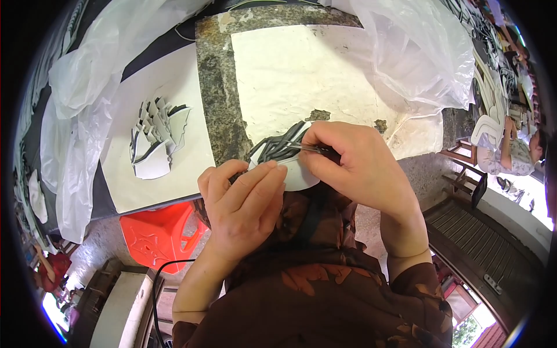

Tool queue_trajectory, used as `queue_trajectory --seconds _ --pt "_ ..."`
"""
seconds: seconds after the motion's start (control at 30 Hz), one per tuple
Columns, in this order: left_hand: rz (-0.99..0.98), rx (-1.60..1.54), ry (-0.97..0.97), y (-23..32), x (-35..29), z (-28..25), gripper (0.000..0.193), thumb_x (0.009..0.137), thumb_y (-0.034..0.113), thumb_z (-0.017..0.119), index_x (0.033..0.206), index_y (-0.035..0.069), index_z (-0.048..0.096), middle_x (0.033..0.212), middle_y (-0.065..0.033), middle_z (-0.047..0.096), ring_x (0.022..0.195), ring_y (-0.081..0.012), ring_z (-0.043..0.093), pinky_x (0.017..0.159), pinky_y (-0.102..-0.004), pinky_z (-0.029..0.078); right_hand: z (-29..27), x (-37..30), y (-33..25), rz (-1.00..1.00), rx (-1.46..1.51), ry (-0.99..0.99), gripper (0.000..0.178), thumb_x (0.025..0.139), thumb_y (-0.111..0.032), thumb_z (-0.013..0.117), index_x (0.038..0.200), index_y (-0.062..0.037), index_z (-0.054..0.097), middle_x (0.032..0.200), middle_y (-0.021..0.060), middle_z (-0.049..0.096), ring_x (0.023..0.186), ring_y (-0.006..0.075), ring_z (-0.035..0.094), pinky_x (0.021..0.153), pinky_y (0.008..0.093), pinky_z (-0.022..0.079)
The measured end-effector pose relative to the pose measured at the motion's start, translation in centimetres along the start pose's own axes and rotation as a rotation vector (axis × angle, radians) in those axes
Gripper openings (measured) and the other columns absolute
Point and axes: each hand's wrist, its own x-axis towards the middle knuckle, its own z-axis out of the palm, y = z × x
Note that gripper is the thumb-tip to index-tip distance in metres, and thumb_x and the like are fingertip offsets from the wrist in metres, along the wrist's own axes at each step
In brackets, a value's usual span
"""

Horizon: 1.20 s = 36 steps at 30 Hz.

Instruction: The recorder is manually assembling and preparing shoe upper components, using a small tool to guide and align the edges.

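At the table's near edge, a stack of curved white pieces with black strips (277,148) lies in front of me. My left hand (242,200) is closed over the near left side of this stack, its fingertips pressed against the white pieces. In my right hand (351,162) is a small pointed metal tool (301,146) with a dark handle, gripped between thumb and fingers. Its thin tip reaches left over the black strips; I cannot make out whether it is snips or tweezers. Farther left, a fanned pile of similar black-edged white pieces (155,139) rests apart from both hands.
Pale sheets (290,69) cover parts of a worn, dark-stained tabletop (219,98). Crumpled clear plastic (81,110) hangs at the left, with more plastic (418,52) at the far right. A red stool (154,238) stands below the left edge. Another person (510,148) sits at the right.
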Motion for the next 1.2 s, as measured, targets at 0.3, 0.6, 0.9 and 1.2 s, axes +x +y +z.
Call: queue_trajectory --seconds 0.3,0.6,0.9,1.2 --pt "0.006 0.007 -0.028 0.1 0.1 0.2 0.036 0.081 0.007 0.078 0.117 0.011 0.077 0.112 0.0003 0.07 0.102 -0.0239 0.058 0.094 -0.0379 0.042 -0.8 0.5 0.2 -0.026 -0.11 -0.04 0.017 0.089 -0.021 0.061 0.091 -0.0042 0.065 0.079 0.0162 0.068 0.074 0.039 0.066 0.066 0.0489 0.051" --pt "0.022 0.034 0.0 0.1 0.1 0.7 0.038 0.076 0.009 0.077 0.114 0.013 0.077 0.109 0.0029 0.067 0.099 -0.0209 0.058 0.09 -0.0389 0.04 -1.6 0.8 0.5 -0.007 -0.144 -0.032 0.016 0.087 -0.019 0.06 0.087 -0.0041 0.066 0.078 0.0158 0.069 0.073 0.0397 0.066 0.065 0.0487 0.051" --pt "0.035 0.044 -0.028 0.3 0.5 0.8 0.043 0.073 0.011 0.074 0.116 0.013 0.077 0.107 0.0006 0.063 0.099 -0.0229 0.056 0.091 -0.0405 0.04 -2.3 1.3 1.1 -0.041 -0.179 -0.042 0.018 0.087 -0.02 0.059 0.084 -0.0032 0.065 0.076 0.0158 0.068 0.072 0.04 0.065 0.064 0.0494 0.051" --pt "0.047 0.071 -0.056 0.7 1.2 0.9 0.049 0.07 0.01 0.073 0.119 0.014 0.076 0.1 -0.0005 0.056 0.096 -0.0239 0.054 0.09 -0.0417 0.04 -3.0 2.2 2.4 -0.123 -0.222 -0.085 0.018 0.092 -0.022 0.06 0.09 -0.0043 0.064 0.081 0.0154 0.07 0.079 0.0389 0.066 0.071 0.0492 0.051"
